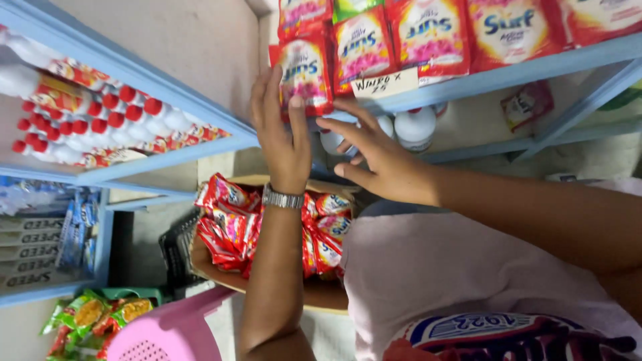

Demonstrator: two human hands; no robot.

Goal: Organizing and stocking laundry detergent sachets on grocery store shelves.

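My left hand [281,137], with a metal watch on its wrist, presses flat against a red detergent sachet [306,75] standing at the left end of a row on the blue shelf [535,70]; the thumb lies on the sachet's front. My right hand [374,157] hovers just right of it with fingers spread, below the shelf edge and holding nothing. Below both arms sits a cardboard box [321,294] filled with several more red sachets [231,224].
More red sachets [428,33] line the shelf, with a handwritten paper label [386,83]. White bottles [414,126] stand on the lower shelf. Red-capped white bottles [87,110] fill the left shelf. A pink plastic stool [167,331] and snack packets [87,321] lie below.
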